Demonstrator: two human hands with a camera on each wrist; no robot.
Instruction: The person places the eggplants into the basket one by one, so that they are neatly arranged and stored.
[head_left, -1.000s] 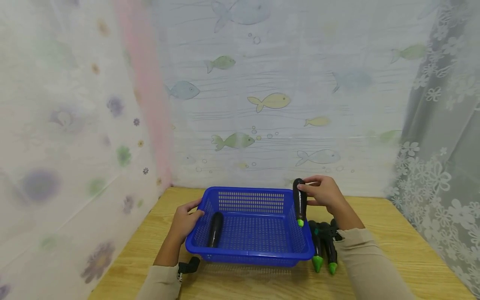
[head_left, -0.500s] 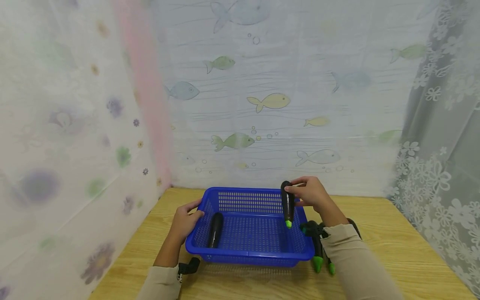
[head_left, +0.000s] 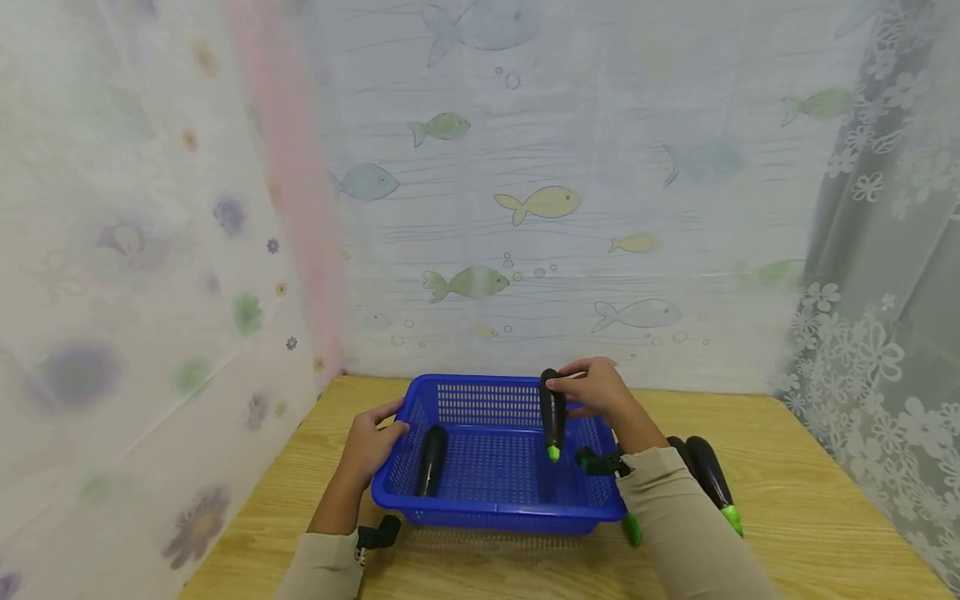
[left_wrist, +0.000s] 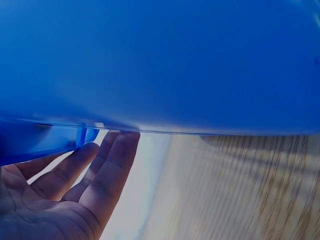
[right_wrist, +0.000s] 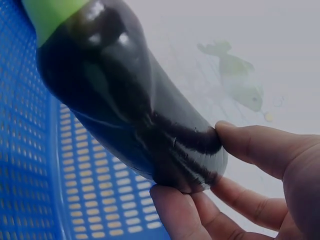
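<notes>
A blue plastic basket (head_left: 495, 507) with slotted walls stands on the table. My left hand (head_left: 372, 442) grips its left rim, thumb over the edge; in the left wrist view the fingers (left_wrist: 110, 175) lie against the blue plastic from outside. With my right hand (head_left: 597, 392) I pinch a dark eggplant (head_left: 552, 412) by its rounded end, green stem end downward, over the basket's right part. The right wrist view has thumb and fingertips on the end of this glossy eggplant (right_wrist: 130, 105). Another eggplant (head_left: 431, 461) lies inside along the left wall.
On the table (head_left: 795, 500) to the right lie more eggplants (head_left: 708, 471), partly hidden by my right sleeve. A green stem tip (head_left: 632, 529) shows beside the basket's front right corner. Behind the table hangs a fish-patterned curtain (head_left: 540, 250).
My right hand has carried the eggplant leftward and slightly down, from above the basket's right rim to over its inside. The left hand and basket have stayed in place.
</notes>
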